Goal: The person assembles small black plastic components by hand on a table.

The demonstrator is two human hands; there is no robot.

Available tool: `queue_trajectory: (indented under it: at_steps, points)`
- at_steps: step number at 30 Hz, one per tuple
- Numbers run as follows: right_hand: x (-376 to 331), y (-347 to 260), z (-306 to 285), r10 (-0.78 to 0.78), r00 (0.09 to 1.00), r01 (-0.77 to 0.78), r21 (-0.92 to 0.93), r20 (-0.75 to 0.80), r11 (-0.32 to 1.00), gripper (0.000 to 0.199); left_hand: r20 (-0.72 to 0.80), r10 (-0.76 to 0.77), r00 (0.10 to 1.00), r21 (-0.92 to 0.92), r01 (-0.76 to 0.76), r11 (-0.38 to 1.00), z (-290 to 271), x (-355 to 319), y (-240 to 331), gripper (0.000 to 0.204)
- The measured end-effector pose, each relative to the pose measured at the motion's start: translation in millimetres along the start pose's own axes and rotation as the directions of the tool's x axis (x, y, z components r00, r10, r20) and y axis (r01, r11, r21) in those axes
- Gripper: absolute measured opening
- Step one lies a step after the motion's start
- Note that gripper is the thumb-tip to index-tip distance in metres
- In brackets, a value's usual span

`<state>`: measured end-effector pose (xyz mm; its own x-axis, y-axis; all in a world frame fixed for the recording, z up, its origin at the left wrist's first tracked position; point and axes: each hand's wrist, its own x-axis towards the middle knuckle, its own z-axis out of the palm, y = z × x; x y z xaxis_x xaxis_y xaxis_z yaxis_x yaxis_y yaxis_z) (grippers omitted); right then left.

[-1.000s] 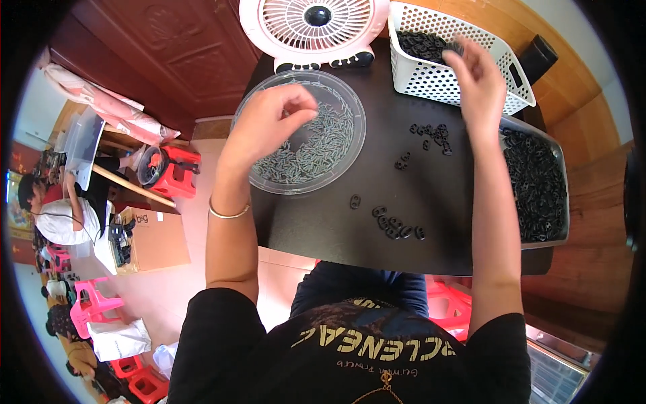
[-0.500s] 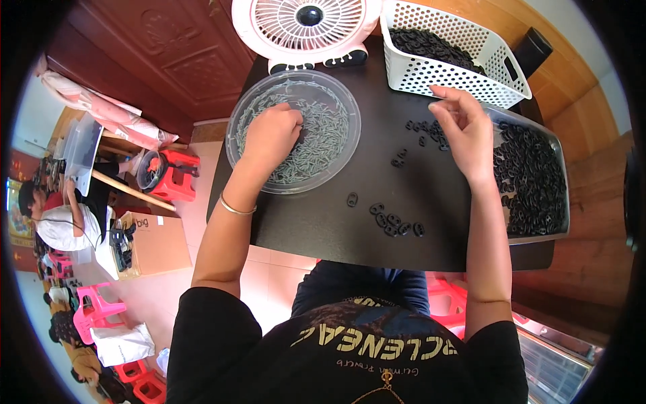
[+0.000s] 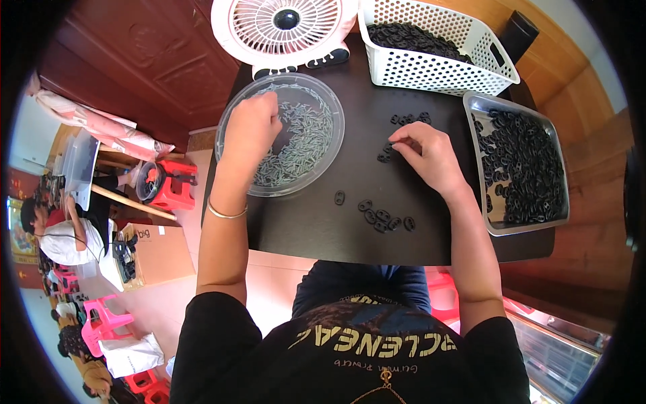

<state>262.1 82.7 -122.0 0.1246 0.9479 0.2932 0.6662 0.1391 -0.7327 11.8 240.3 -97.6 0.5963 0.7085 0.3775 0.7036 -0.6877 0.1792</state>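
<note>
Small grey pins (image 3: 296, 145) heaped in a clear round dish (image 3: 232, 114) near the table's (image 3: 316, 236) far left corner, left hand (image 3: 250, 128) dipped in with fingers curled, right hand (image 3: 425, 156) mid-table pinching black rings (image 3: 385, 153), more rings (image 3: 382, 217) loose toward the near edge.

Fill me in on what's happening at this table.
A person sits at a black table, sorting small parts by hand. The left hand reaches into a round clear dish of small grey pins. The right hand rests on the tabletop, its fingers at a few loose black rings. A clear tray and a white basket hold many more.
</note>
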Motion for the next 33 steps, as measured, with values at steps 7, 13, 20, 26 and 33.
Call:
queue_trajectory:
  at_steps: [7, 13, 20, 26, 33]
  points:
    - [-1.0, 12.1, 11.9, -0.210, 0.978, 0.208, -0.149, 0.005, 0.967, 0.013, 0.108, 0.068, 0.992, -0.929, 0.077, 0.363, 2.7, 15.3, 65.6, 0.011]
    - [0.6, 3.5, 5.2, -0.088, 0.984, 0.117, -0.186, 0.156, 0.976, 0.011, 0.304, 0.169, 0.938, -0.933, 0.329, -0.147, 31.3, 10.1, 102.7, 0.013]
    - [-3.7, 8.7, 2.7, 0.089, 0.984, -0.062, -0.176, 0.152, 0.982, 0.012, 0.405, 0.133, 0.904, -0.881, 0.425, -0.207, 54.7, 0.0, 97.4, 0.016]
    - [-1.3, 13.8, 4.9, 0.124, 0.988, -0.086, 0.354, -0.086, 0.931, 0.013, 0.328, 0.098, 0.940, -0.937, 0.336, -0.090, 55.4, 1.0, 99.8, 0.024]
    - [0.1, 0.7, 6.0, 0.161, 0.986, -0.116, 0.540, -0.038, 0.834, 0.012, 0.290, 0.088, 0.953, -0.956, 0.292, -0.015, 59.1, -1.6, 101.6, 0.027]
